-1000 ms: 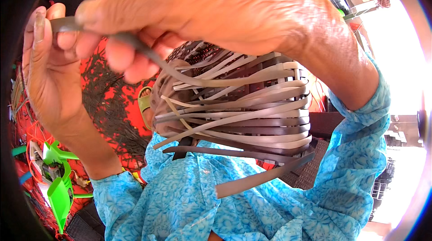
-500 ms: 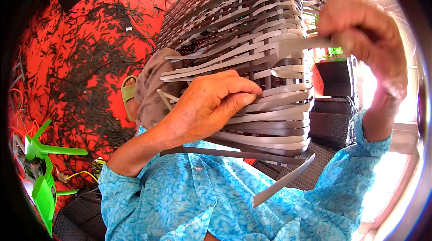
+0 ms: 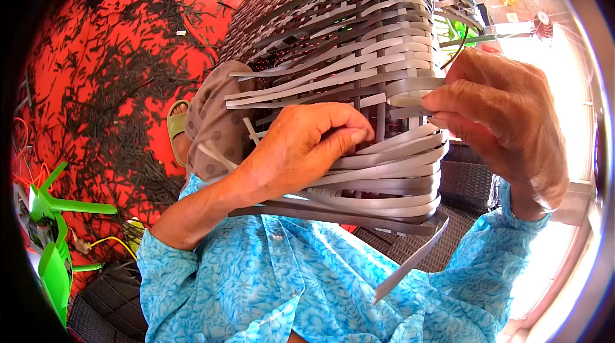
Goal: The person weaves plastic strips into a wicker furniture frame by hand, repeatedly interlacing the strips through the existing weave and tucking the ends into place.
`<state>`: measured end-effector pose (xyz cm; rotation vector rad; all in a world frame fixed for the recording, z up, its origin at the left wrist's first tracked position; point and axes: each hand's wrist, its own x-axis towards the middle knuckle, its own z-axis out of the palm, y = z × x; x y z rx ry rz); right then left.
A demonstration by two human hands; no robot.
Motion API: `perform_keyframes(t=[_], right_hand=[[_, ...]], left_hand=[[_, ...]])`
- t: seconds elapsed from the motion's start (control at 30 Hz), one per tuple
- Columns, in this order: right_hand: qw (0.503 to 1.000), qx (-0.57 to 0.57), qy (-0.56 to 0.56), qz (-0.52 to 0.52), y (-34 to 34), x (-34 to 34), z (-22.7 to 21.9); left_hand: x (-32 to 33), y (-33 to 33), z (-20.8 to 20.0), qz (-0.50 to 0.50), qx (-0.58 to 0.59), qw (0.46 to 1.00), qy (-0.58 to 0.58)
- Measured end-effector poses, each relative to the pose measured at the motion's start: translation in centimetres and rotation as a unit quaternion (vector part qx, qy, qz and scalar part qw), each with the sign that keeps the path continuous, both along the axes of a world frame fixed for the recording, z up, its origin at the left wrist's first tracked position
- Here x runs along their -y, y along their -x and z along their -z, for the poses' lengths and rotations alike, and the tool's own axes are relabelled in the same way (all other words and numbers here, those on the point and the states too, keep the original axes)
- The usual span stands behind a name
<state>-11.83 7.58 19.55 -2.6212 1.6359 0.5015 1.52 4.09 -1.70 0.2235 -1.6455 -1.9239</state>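
Note:
A half-woven piece of wicker [image 3: 320, 19] in grey and brown flat plastic strips stands before me, its loose strip ends pointing left. My left hand [image 3: 307, 147] is closed in a pinch on grey weaving strips [image 3: 391, 157] at the side facing me; its fingertips partly hide what they grip. At the right corner, my right hand [image 3: 506, 119] pinches a flat grey strip [image 3: 410, 113] between thumb and fingers, just above the bundle of strips. One long loose strip [image 3: 413, 260] hangs from the lower corner across my blue patterned shirt.
Dark strip offcuts [image 3: 128, 112] litter the red floor [image 3: 70, 55] at left. A bright green object with arms [image 3: 54, 260] stands at lower left, near a yellow cord [image 3: 115, 240]. Dark woven furniture [image 3: 467, 176] is behind the right side, and a fan [image 3: 522, 7] stands at upper right.
My right hand has come down and inward from the upper right, drawing the strip close to the wicker's corner. My left hand stays at nearly the same place, still pinching.

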Motion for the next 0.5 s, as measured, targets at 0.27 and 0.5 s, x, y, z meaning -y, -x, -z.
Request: perform_keyframes(t=[0.27,0.5], right_hand=[[0.998,-0.055,0.015,0.012,-0.2,-0.8,1.5],[0.992,0.102,0.031,0.070,1.1,-1.4,3.4]], left_hand=[[-0.6,0.4,-0.8,-0.040,0.029,0.999,-0.014],[-0.1,0.8,-0.6,0.042,-0.004,0.976,-0.213]])
